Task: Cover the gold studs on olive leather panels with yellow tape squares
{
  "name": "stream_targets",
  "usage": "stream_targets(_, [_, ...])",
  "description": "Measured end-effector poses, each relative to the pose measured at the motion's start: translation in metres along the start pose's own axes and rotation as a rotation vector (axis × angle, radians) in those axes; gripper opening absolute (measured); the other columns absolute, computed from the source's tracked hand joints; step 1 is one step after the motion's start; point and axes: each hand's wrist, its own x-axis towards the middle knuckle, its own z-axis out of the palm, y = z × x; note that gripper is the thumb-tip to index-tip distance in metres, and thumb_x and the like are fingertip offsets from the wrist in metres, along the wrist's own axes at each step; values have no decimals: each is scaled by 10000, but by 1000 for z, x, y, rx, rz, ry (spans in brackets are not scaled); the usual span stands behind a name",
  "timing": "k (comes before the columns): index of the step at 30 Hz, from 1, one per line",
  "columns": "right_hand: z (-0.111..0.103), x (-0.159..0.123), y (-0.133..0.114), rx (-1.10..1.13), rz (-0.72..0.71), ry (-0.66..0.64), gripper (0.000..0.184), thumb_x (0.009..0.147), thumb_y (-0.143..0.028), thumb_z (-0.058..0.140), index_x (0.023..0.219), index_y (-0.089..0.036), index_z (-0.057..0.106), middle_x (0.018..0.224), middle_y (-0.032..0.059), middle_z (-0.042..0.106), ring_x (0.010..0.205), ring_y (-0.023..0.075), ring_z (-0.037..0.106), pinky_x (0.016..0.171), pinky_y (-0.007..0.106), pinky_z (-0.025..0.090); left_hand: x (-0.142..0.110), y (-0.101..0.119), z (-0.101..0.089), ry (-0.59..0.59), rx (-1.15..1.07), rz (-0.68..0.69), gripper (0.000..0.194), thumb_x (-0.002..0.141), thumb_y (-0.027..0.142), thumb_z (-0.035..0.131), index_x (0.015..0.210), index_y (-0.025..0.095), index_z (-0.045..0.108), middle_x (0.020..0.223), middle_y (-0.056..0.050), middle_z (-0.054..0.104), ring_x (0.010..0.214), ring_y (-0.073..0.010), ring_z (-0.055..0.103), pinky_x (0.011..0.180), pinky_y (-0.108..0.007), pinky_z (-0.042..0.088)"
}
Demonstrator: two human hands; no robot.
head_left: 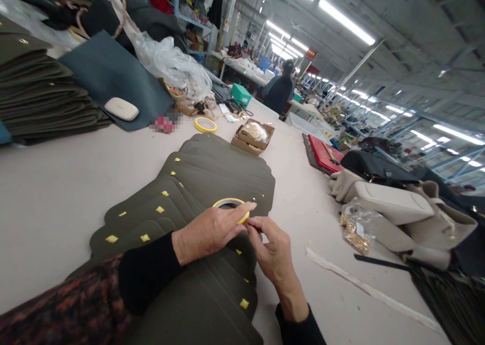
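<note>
My left hand (212, 230) is closed around a roll of yellow tape (227, 202), thumb and fingers over its near rim. Beside it, my right hand (273, 244) pinches at the roll's right edge; whatever lies between thumb and forefinger is too small to make out. Both hands are above a fanned stack of dark olive panels (223, 165) with curved edges. Small yellow tape pieces (160, 209) dot the panels along both sides. Two tiny metal studs (254, 199) show on the top panel near the roll.
A second yellow tape roll (205, 125) lies beyond the stack, near a cardboard box (253, 137) of gold hardware. Folded olive pieces (41, 92) are piled at left. Beige bags (394, 201) and a bag of gold chain (356, 234) lie right. A person (279, 90) is farther back.
</note>
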Motion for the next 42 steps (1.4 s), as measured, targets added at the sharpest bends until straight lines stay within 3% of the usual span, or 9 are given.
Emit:
stream_targets(8, [-1, 6, 0, -191, -19, 9, 147, 816, -126, 512, 752, -196, 624, 653, -15, 619, 579, 110, 576, 602, 227, 455, 4, 5, -7, -38, 39, 59, 298, 978, 209, 390, 1268, 155, 424, 1132, -94, 653, 1041, -178, 645, 890, -292, 530])
stream_targets(15, [-5, 4, -2, -257, -30, 17, 137, 812, -128, 518, 775, -194, 632, 660, -13, 628, 577, 108, 584, 608, 222, 459, 5, 7, -9, -55, 81, -2, 312, 955, 223, 460, 1257, 167, 404, 1122, -67, 643, 987, -181, 656, 834, -281, 531])
stream_targets(26, [5, -1, -4, -428, -116, 157, 141, 844, -143, 496, 799, -192, 620, 639, 1, 623, 561, 121, 586, 578, 231, 460, 7, 9, -9, -71, 175, -86, 137, 958, 215, 431, 964, 188, 566, 854, -15, 624, 773, -158, 617, 656, -249, 476])
stream_targets(29, [-2, -1, -2, -419, -16, 189, 118, 837, -161, 518, 805, -188, 628, 666, 8, 647, 571, 123, 603, 582, 234, 473, 8, 3, -12, -39, 195, -119, 143, 950, 206, 444, 919, 189, 582, 835, -14, 623, 766, -153, 619, 680, -249, 478])
stream_targets(32, [-11, -2, 2, -287, 156, 127, 107, 846, -192, 535, 820, -195, 639, 708, 7, 673, 590, 124, 617, 599, 237, 496, 7, -1, -12, 20, 125, -100, 126, 952, 212, 453, 985, 195, 574, 901, -15, 657, 855, -154, 643, 757, -256, 495])
stream_targets(34, [-13, -3, 3, -181, 183, 87, 118, 862, -215, 539, 920, -196, 640, 786, 19, 690, 660, 136, 638, 647, 253, 521, 6, 0, -11, 45, 92, -75, 185, 947, 200, 461, 1119, 204, 528, 1021, -27, 671, 930, -155, 650, 800, -262, 504])
stream_targets(38, [-7, -3, 0, -143, 66, 63, 231, 875, -190, 542, 1100, -194, 591, 901, 48, 677, 765, 152, 638, 720, 292, 535, 4, 3, -7, 23, 85, -86, 318, 926, 197, 489, 1237, 196, 423, 1014, -32, 682, 915, -168, 673, 762, -264, 522])
stream_targets(42, [-3, 0, -2, -209, -62, 5, 199, 888, -136, 506, 1045, -199, 612, 948, 64, 674, 856, 165, 637, 779, 303, 521, 3, 6, -8, -27, 98, -62, 304, 923, 185, 491, 1214, 193, 407, 984, -24, 680, 886, -173, 681, 721, -257, 516])
